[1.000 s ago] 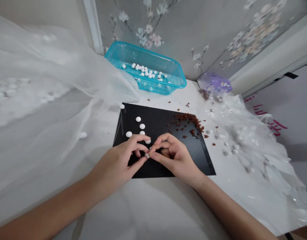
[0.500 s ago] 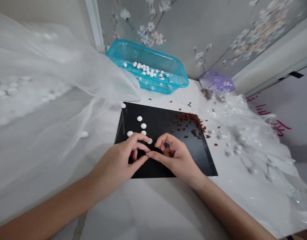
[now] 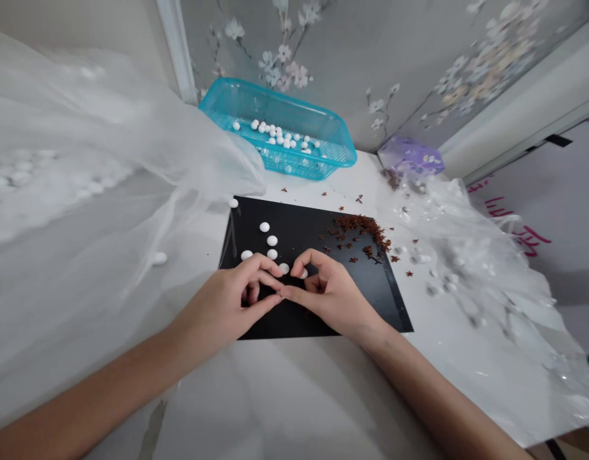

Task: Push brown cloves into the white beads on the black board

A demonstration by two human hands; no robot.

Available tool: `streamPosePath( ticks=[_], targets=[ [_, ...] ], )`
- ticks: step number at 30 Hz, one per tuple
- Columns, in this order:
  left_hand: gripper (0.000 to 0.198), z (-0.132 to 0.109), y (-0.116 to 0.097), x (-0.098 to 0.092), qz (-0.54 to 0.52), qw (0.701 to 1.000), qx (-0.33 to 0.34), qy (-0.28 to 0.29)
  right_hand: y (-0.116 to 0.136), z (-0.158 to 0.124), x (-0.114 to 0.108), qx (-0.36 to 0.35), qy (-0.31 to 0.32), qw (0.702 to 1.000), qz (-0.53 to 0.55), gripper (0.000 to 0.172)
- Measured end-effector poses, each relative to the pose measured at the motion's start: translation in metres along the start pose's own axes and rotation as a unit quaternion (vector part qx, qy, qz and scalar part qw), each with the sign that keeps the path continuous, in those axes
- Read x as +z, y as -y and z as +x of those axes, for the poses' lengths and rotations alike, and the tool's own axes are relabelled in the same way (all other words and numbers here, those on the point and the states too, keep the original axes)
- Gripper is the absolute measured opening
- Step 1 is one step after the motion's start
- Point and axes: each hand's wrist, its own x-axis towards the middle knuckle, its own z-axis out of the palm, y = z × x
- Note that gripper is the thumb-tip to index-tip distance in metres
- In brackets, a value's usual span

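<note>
Over the black mat (image 3: 318, 319), my left hand (image 3: 244, 291) pinches a small piece between thumb and fingertips. Only a pale sliver of it shows, apparently a white ball. My right hand (image 3: 326, 291) has its thumb tip pressed against that same spot, with its index finger curled above and the other fingers folded in. Just under the right index finger a white ball (image 3: 304, 274) shows; I cannot tell whether it is held or lying on the mat. Another white ball (image 3: 283, 269) lies by my left index fingertip, and several more white balls (image 3: 272, 241) sit farther back.
Small brown star-shaped pieces (image 3: 361, 225) are heaped at the mat's right back corner. Behind stands a blue plastic basket (image 3: 345, 121) with white balls. A large translucent bag (image 3: 179, 147) of balls fills the left; clear plastic bags (image 3: 486, 268) and a purple packet (image 3: 412, 155) lie right.
The view has shifted slightly. The right index finger has lifted a little, and the white ball beneath it shows more. Both hands stay together at the same pinch.
</note>
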Motion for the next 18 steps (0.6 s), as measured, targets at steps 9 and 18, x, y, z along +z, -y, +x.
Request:
streamPosePath(
  ticks=[9,18],
  targets=[
    [0.015,-0.001,-0.007,-0.002,0.024,0.999,0.02,-0.012,-0.01,-0.004,0.001,-0.206,-0.036,0.976,-0.066,0.015],
    [0.017,-0.005,-0.008,-0.002,0.071,0.996,0.038,-0.032,-0.012,0.003,-0.063,-0.177,-0.287,0.878,-0.34,0.013]
  ],
)
